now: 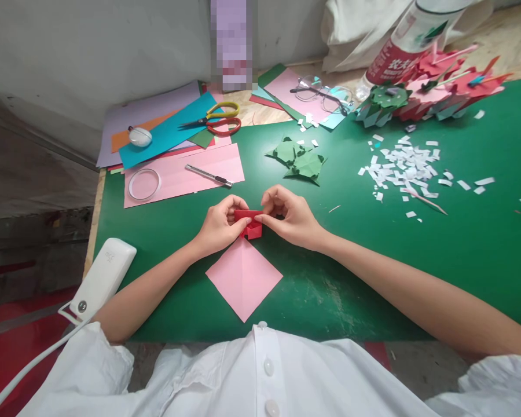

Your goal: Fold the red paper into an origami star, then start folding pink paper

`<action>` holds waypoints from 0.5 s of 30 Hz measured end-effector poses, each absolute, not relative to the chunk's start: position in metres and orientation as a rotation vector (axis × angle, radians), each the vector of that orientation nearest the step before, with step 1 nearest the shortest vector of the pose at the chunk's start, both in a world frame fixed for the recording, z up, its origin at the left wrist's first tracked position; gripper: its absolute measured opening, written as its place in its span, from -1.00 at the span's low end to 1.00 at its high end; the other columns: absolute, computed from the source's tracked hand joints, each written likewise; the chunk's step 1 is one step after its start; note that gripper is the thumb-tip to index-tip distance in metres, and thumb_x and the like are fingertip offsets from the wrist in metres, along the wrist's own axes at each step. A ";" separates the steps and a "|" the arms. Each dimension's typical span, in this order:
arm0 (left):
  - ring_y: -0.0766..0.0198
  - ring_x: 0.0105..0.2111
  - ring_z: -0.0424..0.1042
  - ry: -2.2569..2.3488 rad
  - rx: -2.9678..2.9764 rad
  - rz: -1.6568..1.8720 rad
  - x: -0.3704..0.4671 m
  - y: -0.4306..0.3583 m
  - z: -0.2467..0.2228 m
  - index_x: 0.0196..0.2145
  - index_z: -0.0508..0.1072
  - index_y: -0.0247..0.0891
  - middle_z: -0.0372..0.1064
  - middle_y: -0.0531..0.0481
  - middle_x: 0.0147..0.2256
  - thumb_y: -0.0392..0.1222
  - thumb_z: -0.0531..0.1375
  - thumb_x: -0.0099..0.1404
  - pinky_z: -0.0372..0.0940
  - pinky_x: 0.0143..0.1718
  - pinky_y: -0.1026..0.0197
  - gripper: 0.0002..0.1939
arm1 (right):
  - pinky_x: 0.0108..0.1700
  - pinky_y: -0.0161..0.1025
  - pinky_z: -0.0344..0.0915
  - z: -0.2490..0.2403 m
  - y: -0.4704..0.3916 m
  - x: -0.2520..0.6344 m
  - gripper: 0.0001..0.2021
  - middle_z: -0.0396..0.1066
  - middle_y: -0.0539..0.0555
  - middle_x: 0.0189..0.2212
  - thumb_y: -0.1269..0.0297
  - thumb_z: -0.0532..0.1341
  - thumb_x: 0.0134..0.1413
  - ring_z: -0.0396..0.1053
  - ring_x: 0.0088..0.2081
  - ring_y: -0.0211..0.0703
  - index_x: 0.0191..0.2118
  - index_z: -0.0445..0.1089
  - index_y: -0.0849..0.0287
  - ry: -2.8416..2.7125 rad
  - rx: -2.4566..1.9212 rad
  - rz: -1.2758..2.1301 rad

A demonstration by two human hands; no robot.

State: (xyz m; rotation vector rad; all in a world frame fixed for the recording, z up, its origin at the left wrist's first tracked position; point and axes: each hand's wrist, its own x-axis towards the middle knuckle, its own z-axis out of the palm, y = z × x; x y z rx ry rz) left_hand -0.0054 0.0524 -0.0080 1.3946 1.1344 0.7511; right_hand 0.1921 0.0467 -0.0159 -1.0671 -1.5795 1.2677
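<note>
While both hands work over a green table [417,272], a small red folded paper piece [249,223] sits pinched between them, just above a pink paper square [244,278] lying flat and creased on the mat. The left hand [219,226] closes its thumb and fingertips on the piece's left edge; the right hand [289,217] curls tight on the right edge, fingers bent inward around it. The red piece looks compact and already many times folded, thick, with a flat top band and a lower flap; judged from that, the folding appears well advanced but not finished. Two completed-looking green folded shapes [297,159] rest well beyond the hands, a heap of pink, red and green finished pieces [421,92] lies far right, and white paper scraps [406,165] are scattered near them. Scissors [217,119] and a craft knife [208,175] lie on coloured sheets at left.
</note>
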 end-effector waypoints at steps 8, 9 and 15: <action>0.48 -0.54 0.43 1.150 1.415 0.725 -0.004 0.053 -0.005 -0.33 0.26 -0.22 0.38 0.19 -0.52 -0.28 0.26 0.09 0.24 -0.52 0.46 -0.78 | -0.46 -0.35 0.15 -0.019 0.046 0.192 -0.71 0.33 -0.14 -0.55 0.19 0.33 0.09 0.25 -0.53 -0.36 -0.25 0.17 0.08 -1.593 -1.048 1.258; 0.48 -0.55 0.43 1.150 1.416 0.721 -0.004 0.053 -0.004 -0.32 0.26 -0.22 0.37 0.20 -0.52 -0.28 0.25 0.09 0.23 -0.52 0.46 -0.77 | -0.45 -0.34 0.17 -0.019 0.046 0.192 -0.73 0.34 -0.12 -0.54 0.19 0.32 0.10 0.26 -0.52 -0.35 -0.27 0.18 0.09 -1.611 -1.051 1.243; 0.46 -0.57 0.40 1.134 1.425 0.672 -0.005 0.055 -0.004 -0.31 0.26 -0.21 0.36 0.21 -0.54 -0.22 0.32 0.10 0.21 -0.52 0.43 -0.72 | -0.42 -0.33 0.21 -0.012 0.050 0.195 -0.83 0.35 -0.07 -0.50 0.19 0.29 0.11 0.26 -0.49 -0.33 -0.31 0.31 0.13 -1.748 -1.057 1.220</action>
